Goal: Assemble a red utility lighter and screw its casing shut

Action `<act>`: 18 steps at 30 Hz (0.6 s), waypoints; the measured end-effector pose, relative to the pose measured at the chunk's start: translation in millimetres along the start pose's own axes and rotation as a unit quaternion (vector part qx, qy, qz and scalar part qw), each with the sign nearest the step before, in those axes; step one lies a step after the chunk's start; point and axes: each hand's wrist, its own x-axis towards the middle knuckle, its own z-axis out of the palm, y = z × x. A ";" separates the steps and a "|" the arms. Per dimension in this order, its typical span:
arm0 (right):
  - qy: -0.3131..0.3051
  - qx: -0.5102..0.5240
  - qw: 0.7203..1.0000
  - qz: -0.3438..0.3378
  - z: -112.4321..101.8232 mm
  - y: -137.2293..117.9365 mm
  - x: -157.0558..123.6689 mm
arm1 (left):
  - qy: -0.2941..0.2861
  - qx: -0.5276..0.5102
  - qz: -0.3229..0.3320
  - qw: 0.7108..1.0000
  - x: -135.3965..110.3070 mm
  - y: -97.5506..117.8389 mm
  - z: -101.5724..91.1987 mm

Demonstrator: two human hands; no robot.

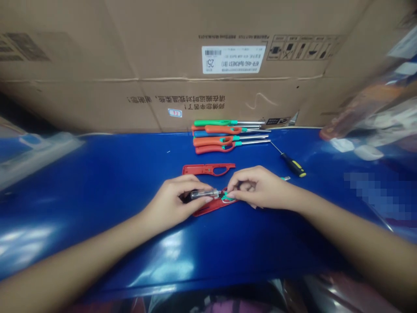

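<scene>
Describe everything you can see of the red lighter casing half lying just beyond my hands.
The red lighter casing half looks like molded plastic. It's long and narrow, with a solid-looking grip on the left and an oblong trigger opening toward the right end. It lies flat on the blue table, inner side apparently up, lengthwise left to right, between the assembled lighters and your hands. Your left hand is close to its near edge; I can't tell whether they touch.

Saw a clear tube (202, 194) pinched sideways in the left hand (172, 196), end toward a green part (227, 197) touched by the right hand (256, 187); noted a red half-shell (208, 208) slanting beneath, on the counter (117, 174).
</scene>
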 end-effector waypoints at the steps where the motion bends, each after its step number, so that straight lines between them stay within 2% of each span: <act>1: -0.003 0.016 1.000 0.010 0.9 0.2 -0.2 | 0.003 -0.001 -0.008 1.000 -1.0 2.4 0.0; 4: -0.003 0.042 0.999 0.026 2.6 0.8 -0.1 | 0.002 -0.040 -0.059 0.997 -5.4 10.9 0.5; 9: -0.013 0.052 0.997 0.053 0.9 -1.5 2.0 | -0.066 -0.144 -0.192 0.969 -10.9 15.8 3.6; 14: -0.038 0.060 0.995 0.066 1.0 -3.7 1.0 | -0.027 -0.148 -0.170 0.974 -7.1 6.4 5.7; 18: -0.013 0.015 1.000 0.007 5.8 0.0 -1.3 | -0.005 -0.144 -0.146 0.979 -5.2 2.8 6.0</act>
